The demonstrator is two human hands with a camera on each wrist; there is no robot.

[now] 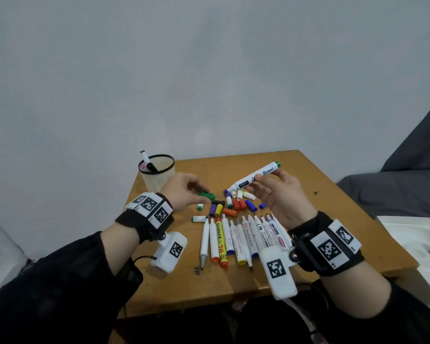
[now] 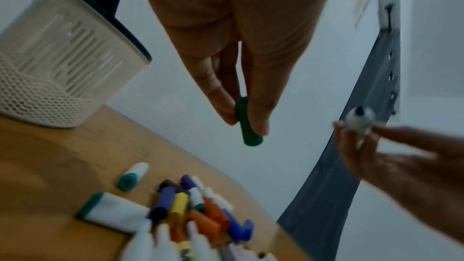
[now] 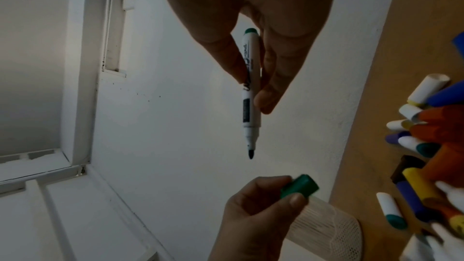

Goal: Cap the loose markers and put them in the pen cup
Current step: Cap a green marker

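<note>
My left hand [image 1: 181,192] pinched the green cap [image 2: 247,124] between thumb and fingers; my right hand [image 1: 283,194], at three o'clock, pinched the uncapped whiteboard marker [image 1: 255,176].

On the white marker with the green end [image 1: 255,176], held above the table [image 1: 333,207], the script word "Board" is read near its far end; the word before it is partly hidden by fingers, and a dark label near the tip is too small to be made out. In the near row on the table, "MARKER" and "70" are read in black along the yellow marker [image 1: 221,240]. Further right in that row, "500" is seen on a white marker [image 1: 276,232]. The print on the neighbouring white barrels is too blurred to be read. A "#" sign — drawn in dark ink — stands on the table top [image 1: 197,270] near the front edge.
</note>
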